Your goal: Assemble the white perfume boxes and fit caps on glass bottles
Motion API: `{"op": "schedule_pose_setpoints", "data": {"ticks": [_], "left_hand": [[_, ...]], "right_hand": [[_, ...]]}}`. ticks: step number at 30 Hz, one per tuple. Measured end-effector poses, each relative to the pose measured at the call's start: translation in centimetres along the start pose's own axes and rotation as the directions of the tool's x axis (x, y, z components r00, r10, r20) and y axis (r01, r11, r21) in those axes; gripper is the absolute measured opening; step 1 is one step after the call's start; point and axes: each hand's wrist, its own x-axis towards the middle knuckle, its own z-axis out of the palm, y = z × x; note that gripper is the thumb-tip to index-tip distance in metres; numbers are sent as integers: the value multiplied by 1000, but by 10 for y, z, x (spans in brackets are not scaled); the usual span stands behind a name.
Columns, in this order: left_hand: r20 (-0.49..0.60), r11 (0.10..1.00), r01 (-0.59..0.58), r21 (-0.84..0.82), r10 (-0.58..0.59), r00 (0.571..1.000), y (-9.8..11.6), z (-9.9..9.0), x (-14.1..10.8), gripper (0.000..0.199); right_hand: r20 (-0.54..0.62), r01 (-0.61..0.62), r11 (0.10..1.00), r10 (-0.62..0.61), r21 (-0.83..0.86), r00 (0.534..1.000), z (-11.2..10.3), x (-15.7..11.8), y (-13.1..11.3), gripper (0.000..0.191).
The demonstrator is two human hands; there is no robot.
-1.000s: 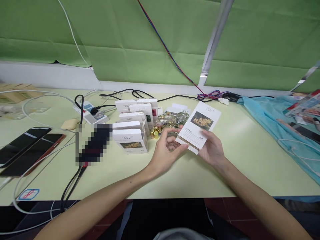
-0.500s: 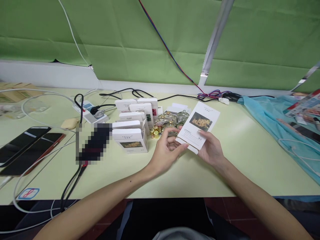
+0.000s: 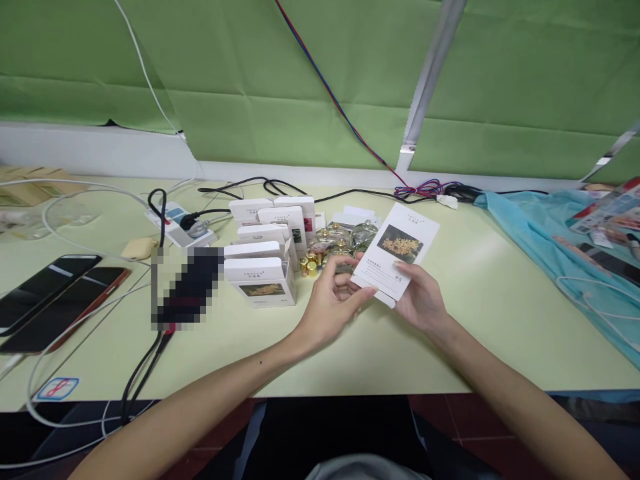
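A flat white carton (image 3: 395, 257) with a picture of yellow flowers is tilted between my two hands. My right hand (image 3: 424, 297) grips its lower right side, thumb on the printed front and the fingers hidden behind. At the carton's lower left corner, my left hand (image 3: 337, 297) pinches the bottom flap with the thumb in front. Just beyond my hands lie several clear glass bottles (image 3: 364, 233) and gold caps (image 3: 312, 269). To the left stand several opened white boxes; the nearest box (image 3: 265, 290) carries a similar flower picture.
A power strip (image 3: 180, 223) with plugs and cables is behind the boxes on the left. Two phones (image 3: 55, 293) and a pixelated dark object (image 3: 190, 287) lie at left. A blue cloth (image 3: 545, 247) covers the table's right side. Black cables run along the wall.
Almost nothing differs. The carton has tipped very slightly at its lower edge, and both hands keep their grip in nearly the same place.
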Motion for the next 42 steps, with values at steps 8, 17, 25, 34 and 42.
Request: {"op": "schedule_pose_setpoints", "data": {"ticks": [8,17,25,34,42], "left_hand": [[9,1000,17,-1,-17,1000,-1,-2,1,51],[32,999,45,-21,-44,999,-1,-4,3,52],[36,998,68,-15,-67,997,2,-5,4,53],[58,997,63,-32,-61,996,0,-7,4,53],[49,998,61,-29,-59,997,-1,-7,5,54]], "right_hand": [[23,-9,1000,8,15,1000,0,0,1,41],[27,-6,999,5,34,1000,-1,0,2,40],[12,-2,999,2,45,1000,1,-1,1,39],[19,8,999,-8,37,1000,1,0,2,47],[1,8,999,-8,37,1000,1,1,2,50]]}}
